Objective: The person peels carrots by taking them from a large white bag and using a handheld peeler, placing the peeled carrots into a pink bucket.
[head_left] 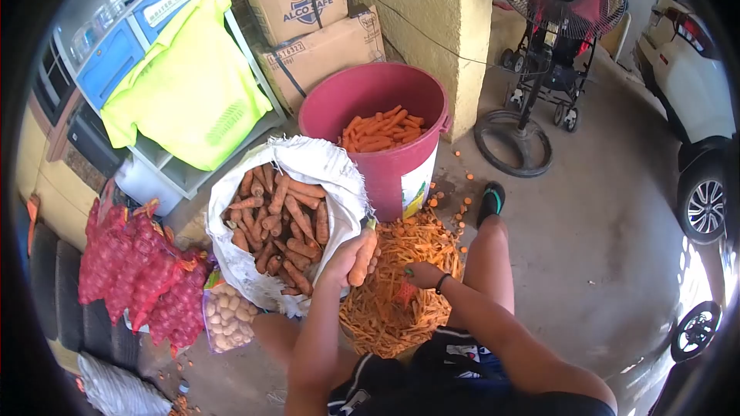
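Note:
My left hand (347,260) is closed around a carrot (362,260), its orange tip pointing down over the peel heap. Fingers curled, my right hand (425,275) is shut on a small tool with a green end (409,271), whose kind I cannot make out. It is apart from the carrot, low over a wide heap of orange carrot peels (405,323) between my legs. Beside my left hand stands an open white woven sack (231,262) full of unpeeled carrots (285,216). Behind it, a dark red tub (370,85) holds peeled carrots (378,131).
Red net bags of onions (131,270) and a bag of potatoes (227,320) lie at left. Cardboard boxes (301,8) and a shelf with a yellow shirt (189,81) stand behind. A standing fan (532,69), a stroller (574,69) and a white car (690,69) are at right.

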The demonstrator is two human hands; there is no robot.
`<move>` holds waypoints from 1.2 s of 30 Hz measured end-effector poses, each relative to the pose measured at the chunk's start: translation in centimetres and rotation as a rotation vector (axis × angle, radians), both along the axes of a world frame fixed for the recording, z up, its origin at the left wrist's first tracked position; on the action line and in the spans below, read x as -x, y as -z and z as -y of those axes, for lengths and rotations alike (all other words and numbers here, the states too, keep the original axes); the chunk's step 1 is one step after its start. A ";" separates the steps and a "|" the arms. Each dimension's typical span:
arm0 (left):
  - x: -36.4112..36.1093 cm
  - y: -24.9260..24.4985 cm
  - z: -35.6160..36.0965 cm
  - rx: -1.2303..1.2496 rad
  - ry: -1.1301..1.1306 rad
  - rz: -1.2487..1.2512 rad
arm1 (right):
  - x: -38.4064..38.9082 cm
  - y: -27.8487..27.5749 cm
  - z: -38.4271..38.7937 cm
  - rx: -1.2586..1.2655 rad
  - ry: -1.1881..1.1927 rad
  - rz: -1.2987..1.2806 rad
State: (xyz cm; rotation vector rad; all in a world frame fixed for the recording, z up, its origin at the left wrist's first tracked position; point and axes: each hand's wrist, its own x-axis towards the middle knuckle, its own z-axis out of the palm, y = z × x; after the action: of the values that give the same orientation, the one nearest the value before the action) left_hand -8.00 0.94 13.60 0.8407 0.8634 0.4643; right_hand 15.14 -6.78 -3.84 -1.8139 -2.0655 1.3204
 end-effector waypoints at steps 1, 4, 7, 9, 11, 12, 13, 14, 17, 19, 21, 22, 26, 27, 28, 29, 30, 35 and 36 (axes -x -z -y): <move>-0.3 -0.2 0.1 -0.061 -0.004 0.067 | 0.0 -0.1 -0.1 0.001 0.002 0.003; -0.6 -5.9 0.9 -0.092 -0.204 0.401 | 0.6 0.8 -0.2 0.023 0.002 0.000; 0.5 -7.8 1.3 0.054 -0.281 0.253 | 0.2 0.7 0.5 -0.012 -0.045 0.023; 1.7 -4.2 1.9 0.028 -0.073 0.236 | 0.6 0.0 -0.2 -0.033 -0.053 0.079; 1.9 -2.2 2.1 0.036 0.011 0.138 | 0.6 -0.5 -1.1 0.041 -0.052 0.059; 1.4 -1.8 2.2 0.043 -0.017 0.069 | 0.4 -0.6 -0.8 0.087 -0.056 0.058; 0.7 -1.5 1.9 0.046 -0.048 0.009 | 0.4 -0.7 -0.2 0.103 -0.040 0.014; 0.7 -0.8 1.0 0.037 -0.018 -0.049 | 0.5 -0.9 0.0 0.116 -0.026 -0.026; 0.1 -6.1 0.8 -0.073 -0.154 0.420 | 1.0 -2.0 -0.1 0.139 -0.052 -0.004; 1.4 -6.4 -1.0 -0.210 -0.287 0.459 | 1.0 -1.9 0.2 0.135 -0.091 0.005; 2.3 -6.1 -1.4 -0.168 -0.204 0.266 | 0.7 -2.0 0.0 0.062 -0.152 0.043; 2.4 -6.2 -0.8 -0.129 -0.147 0.233 | 0.9 -2.1 -0.2 0.024 -0.176 0.052; 2.1 -3.4 -0.6 -0.044 -0.130 0.035 | 1.0 -0.8 -0.9 0.108 -0.115 0.040; 1.9 -2.9 -1.0 -0.007 -0.126 0.011 | 0.9 -0.9 -0.5 0.098 -0.108 0.021; 1.3 -4.7 -0.6 -0.127 -0.136 -0.027 | 0.9 -1.1 -0.3 0.085 -0.103 0.000; 0.8 -6.4 -0.2 -0.097 -0.256 0.140 | 1.0 -1.3 -0.2 0.071 -0.096 -0.024; 0.4 -8.0 0.2 -0.067 -0.372 0.305 | 0.9 -1.3 -0.2 0.068 -0.099 -0.026; 2.0 -7.5 0.7 -0.008 -0.058 0.169 | 1.2 -1.3 -0.9 0.088 -0.152 0.038; 1.5 -6.6 0.7 -0.152 -0.008 -0.005 | 1.4 -1.2 -1.1 0.083 -0.136 0.028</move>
State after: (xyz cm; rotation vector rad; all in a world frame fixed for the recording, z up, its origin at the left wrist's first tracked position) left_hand -9.54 0.21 20.24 0.9781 0.8437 0.5404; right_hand 13.70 -5.72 -2.61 -1.7615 -2.2162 1.4420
